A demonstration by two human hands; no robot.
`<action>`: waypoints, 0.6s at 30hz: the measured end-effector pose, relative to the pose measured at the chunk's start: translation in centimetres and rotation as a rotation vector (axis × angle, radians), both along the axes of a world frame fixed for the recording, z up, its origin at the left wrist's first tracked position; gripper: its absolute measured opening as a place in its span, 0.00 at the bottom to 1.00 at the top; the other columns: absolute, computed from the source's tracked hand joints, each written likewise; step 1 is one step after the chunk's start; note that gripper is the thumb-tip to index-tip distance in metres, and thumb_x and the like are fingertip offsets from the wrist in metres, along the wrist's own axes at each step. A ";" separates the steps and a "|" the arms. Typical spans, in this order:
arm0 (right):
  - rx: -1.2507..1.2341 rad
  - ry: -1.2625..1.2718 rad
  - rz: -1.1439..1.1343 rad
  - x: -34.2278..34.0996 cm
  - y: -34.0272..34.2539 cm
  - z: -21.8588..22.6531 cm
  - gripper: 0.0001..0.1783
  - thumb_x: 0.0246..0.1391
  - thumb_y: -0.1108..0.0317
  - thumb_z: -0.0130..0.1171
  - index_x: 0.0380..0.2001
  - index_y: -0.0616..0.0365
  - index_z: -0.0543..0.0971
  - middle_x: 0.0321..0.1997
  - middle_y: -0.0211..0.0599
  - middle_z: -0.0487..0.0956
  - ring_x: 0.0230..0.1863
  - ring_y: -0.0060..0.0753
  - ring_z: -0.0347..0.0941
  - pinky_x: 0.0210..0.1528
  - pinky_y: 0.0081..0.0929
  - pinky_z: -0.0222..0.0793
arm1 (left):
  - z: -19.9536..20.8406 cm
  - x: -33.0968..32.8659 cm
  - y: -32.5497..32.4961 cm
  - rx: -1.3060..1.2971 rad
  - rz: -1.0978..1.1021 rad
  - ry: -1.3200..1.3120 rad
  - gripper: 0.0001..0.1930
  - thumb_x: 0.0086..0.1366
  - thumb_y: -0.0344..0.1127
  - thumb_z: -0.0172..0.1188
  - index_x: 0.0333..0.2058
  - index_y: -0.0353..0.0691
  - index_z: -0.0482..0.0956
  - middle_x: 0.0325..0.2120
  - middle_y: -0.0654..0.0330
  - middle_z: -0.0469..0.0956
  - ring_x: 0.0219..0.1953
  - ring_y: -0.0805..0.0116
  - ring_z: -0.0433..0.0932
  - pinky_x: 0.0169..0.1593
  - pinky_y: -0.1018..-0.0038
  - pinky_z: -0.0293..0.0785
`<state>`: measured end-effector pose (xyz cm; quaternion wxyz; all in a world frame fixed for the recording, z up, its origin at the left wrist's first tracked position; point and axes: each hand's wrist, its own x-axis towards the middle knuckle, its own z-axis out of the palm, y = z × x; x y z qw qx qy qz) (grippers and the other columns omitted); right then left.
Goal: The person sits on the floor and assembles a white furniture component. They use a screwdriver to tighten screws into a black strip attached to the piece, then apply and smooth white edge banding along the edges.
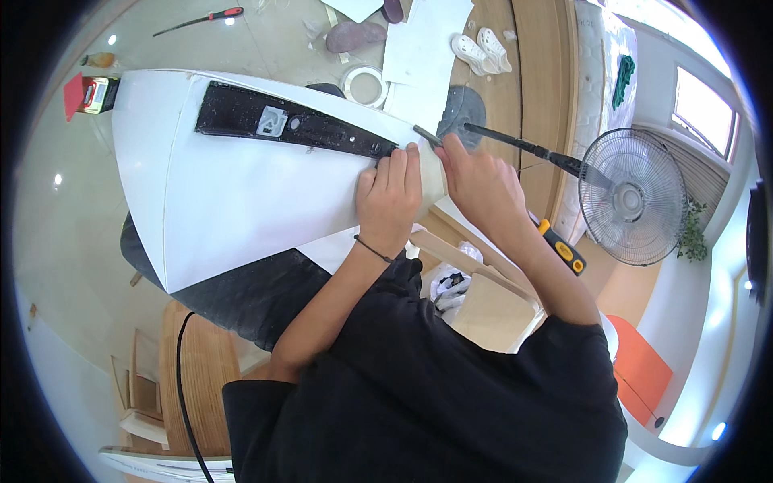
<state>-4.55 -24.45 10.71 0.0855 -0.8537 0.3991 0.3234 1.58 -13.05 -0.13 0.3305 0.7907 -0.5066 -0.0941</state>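
A large white panel (241,193) lies across a stand, with a black strip (290,125) along its far edge. My left hand (390,197) presses flat on the panel's near end, fingers at the tip of the black strip. My right hand (479,181) is closed around a grey blade-like tool (427,134) whose tip touches the panel's end by the strip. A band of pale tape or paper (432,181) wraps the panel's end between my hands.
A standing fan (632,197) is at the right. A yellow-and-black tool (564,249) lies under my right forearm. On the floor are a tape roll (364,84), a red-handled screwdriver (201,19), white shoes (479,48) and a black cable (183,378).
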 end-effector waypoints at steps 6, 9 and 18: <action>-0.072 0.012 0.089 0.0 0.2 -0.2 0.14 0.73 0.56 0.47 0.39 0.56 0.70 0.19 0.47 0.79 0.21 0.57 0.79 0.22 0.49 0.75 | -0.1 -0.1 -0.1 0.039 -0.009 -0.045 0.18 0.59 0.31 0.63 0.49 0.40 0.81 0.30 0.67 0.70 0.32 0.74 0.73 0.39 0.72 0.60; -0.077 -0.021 0.080 0.0 0.5 -0.3 0.13 0.73 0.57 0.48 0.40 0.54 0.70 0.18 0.47 0.79 0.21 0.59 0.79 0.21 0.49 0.74 | -0.1 -0.2 0.0 0.013 0.009 -0.038 0.18 0.59 0.31 0.63 0.49 0.40 0.81 0.30 0.67 0.70 0.32 0.74 0.73 0.38 0.72 0.60; -0.101 -0.020 0.076 -0.2 1.3 -0.7 0.13 0.72 0.56 0.48 0.40 0.55 0.71 0.17 0.44 0.79 0.20 0.54 0.80 0.20 0.46 0.75 | -0.3 -0.3 0.2 0.030 -0.009 -0.007 0.18 0.59 0.32 0.63 0.50 0.40 0.81 0.32 0.67 0.71 0.34 0.73 0.73 0.40 0.71 0.61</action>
